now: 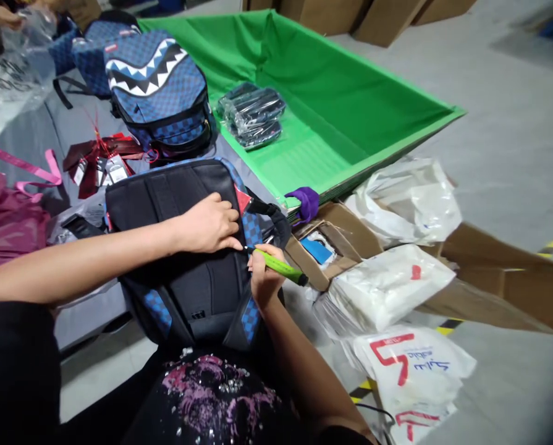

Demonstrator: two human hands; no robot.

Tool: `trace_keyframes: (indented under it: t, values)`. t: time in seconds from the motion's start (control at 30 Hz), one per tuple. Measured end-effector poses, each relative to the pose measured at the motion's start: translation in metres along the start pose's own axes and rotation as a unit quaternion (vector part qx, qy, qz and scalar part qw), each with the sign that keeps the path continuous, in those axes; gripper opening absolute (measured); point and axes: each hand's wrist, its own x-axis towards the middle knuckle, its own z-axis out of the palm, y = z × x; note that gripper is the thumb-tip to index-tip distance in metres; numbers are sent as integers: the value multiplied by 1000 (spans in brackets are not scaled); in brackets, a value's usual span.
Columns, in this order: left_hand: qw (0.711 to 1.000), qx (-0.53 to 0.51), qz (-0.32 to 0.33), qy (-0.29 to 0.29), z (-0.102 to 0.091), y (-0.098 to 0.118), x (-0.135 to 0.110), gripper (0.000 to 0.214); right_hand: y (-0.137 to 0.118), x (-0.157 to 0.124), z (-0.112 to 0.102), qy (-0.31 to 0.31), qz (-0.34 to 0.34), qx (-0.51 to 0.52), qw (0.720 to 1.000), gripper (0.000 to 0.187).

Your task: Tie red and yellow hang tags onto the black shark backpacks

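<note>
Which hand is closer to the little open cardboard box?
The right. The right hand, holding a green tool, is just left of the cardboard box; the left hand lies farther left, on the black backpack.

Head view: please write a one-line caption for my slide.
Left hand rests on a blue-checked backpack; right hand holds a green tool beside it.

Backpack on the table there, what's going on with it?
A person has a backpack lying face down in front of them. Their left hand pinches its blue checked edge, while the right hand holds a green tool with its tip at that same spot. Behind stands a second backpack with a shark mouth. Red tags lie beside it, and wrapped pouches sit in a green bin.
</note>
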Motion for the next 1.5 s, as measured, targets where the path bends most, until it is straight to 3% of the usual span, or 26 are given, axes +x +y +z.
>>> trace_keyframes:
  t: [0.1, 0.17, 0.23, 0.33, 0.43, 0.5, 0.77, 1.13, 1.5]
  values:
    - [994, 82, -63, 48, -10, -40, -17, 62, 4, -2, -6, 7, -5, -26, 1000, 20]
    - [985, 114, -110, 73, -16, -54, -27, 62, -2, -3, -9, 2, 1, -33, 999, 21]
    - [985, 101, -115, 76, -17, -44, -33, 63, -13, -1, -10, -3, 5, -25, 1000, 22]
    - [991, 39, -109, 67, -6, 0, -34, 63, -32, 7, -6, 5, -14, -13, 1000, 22]
    - [985, -1, -155, 77, 9, 35, -32, 56, -39, 18, 4, 29, -51, -40, 998, 21]
    - [979, -7, -182, 96, 16, 44, -33, 49, -38, 23, 10, 35, -82, -68, 994, 22]
    - [962, -98, -162, 198, 42, 51, -48, 20, -40, 18, 20, 20, -173, -157, 972, 22]
    - [943, -131, -165, 258, 64, 50, -52, 25, -40, 18, 24, 9, -159, -205, 966, 25]
    - [941, -167, -214, 205, 66, 51, -51, 27, -42, 17, 24, -1, -120, -212, 970, 26]
